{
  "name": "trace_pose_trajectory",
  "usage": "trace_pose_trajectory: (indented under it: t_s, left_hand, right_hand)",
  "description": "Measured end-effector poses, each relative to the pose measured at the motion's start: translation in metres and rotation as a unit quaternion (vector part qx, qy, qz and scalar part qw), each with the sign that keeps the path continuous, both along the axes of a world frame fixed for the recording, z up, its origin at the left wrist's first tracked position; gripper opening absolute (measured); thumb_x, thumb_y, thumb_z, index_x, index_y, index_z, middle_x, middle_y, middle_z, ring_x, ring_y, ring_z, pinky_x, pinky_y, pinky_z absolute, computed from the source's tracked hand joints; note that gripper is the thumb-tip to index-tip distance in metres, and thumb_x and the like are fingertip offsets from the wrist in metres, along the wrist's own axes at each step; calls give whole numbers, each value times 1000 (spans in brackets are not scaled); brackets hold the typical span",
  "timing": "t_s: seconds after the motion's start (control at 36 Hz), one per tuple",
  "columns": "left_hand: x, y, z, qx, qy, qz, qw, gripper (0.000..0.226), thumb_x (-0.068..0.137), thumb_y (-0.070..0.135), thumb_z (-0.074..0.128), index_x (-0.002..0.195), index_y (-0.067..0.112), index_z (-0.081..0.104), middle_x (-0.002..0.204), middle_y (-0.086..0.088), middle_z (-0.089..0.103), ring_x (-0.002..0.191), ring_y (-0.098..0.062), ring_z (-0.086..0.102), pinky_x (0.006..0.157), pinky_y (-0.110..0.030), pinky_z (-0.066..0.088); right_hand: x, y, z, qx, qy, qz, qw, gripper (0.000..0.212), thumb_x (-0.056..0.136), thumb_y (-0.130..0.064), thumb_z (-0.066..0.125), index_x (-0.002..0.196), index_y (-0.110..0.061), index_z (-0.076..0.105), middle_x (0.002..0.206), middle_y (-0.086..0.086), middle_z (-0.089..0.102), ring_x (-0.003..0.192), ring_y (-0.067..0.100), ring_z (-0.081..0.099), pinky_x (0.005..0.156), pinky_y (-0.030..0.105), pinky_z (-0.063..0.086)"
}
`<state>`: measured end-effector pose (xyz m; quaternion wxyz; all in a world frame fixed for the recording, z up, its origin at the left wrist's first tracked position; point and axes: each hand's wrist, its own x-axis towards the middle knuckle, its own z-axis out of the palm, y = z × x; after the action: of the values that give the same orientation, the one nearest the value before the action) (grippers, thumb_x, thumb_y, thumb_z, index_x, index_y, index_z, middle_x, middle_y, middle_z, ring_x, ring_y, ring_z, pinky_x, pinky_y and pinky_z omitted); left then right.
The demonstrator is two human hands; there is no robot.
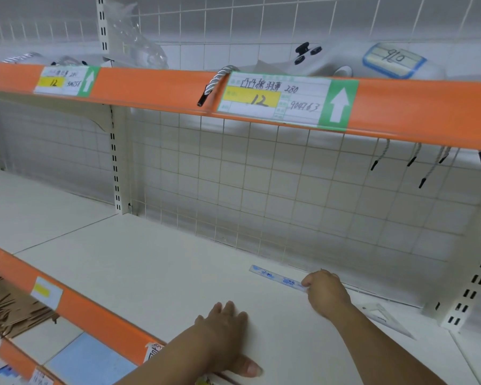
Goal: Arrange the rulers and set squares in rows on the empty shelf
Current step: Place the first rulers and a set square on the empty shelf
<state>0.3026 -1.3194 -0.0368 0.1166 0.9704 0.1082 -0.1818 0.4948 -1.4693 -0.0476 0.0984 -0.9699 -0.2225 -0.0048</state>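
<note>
From where I sit, the step in hand looks like setting the ruler (pixel 275 277) down as the first piece of a back row. To do it well I would lay it flat with its long edge parallel to the wire grid (pixel 233 190) behind it. I would leave a thin gap there so it cannot catch on the wire, then let go without dragging it askew. My right hand (pixel 326 294) is curled, pinching the ruler's right end. Its fingertips (pixel 306 282) close over that end, and the rest of the blue-printed strip runs out to the left of them, away from the palm. The ruler sits far back on the white shelf (pixel 156 273), near the foot of the grid. I cannot tell whether it rests fully on the surface or is a touch lifted. My left hand (pixel 225 332) lies flat on the shelf nearer the front edge, fingers straight, thumb out, holding nothing, well apart from the ruler. A clear set square (pixel 386 319) lies on the shelf to the right of my right forearm, untouched. It is faint against the white, so I judge it easy to nudge by mistake.
</note>
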Motion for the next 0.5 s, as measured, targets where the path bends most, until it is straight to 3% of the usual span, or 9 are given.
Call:
trace_pose_trajectory:
  t_s: [0.17,0.31,0.5]
  left_hand:
    - [0,2,-1,-7,-1,-1,1000,100,79,62,62,152,16,10,159,-7,1,148,-29,-4,116,-56,15]
    - [0,0,1,-9,-1,-2,1000,101,80,61,62,153,16,9,160,-9,-3,148,-29,-5,117,-56,14]
    - [-1,1,-3,17,-3,-11,1000,98,79,67,58,150,15,14,157,-9,8,148,-31,1,114,-55,22]
  right_hand:
    - [-5,1,0,-1,-6,-5,1000,35,95,-9,47,121,-25,63,131,8,49,127,24,41,99,27,43]
    - [-10,0,-2,19,-40,-9,999,25,96,-14,47,113,-21,64,106,4,47,113,22,45,84,25,46]
    - [-31,-1,0,49,-66,-6,997,27,98,-20,42,116,-20,62,117,5,50,115,22,44,89,29,46]
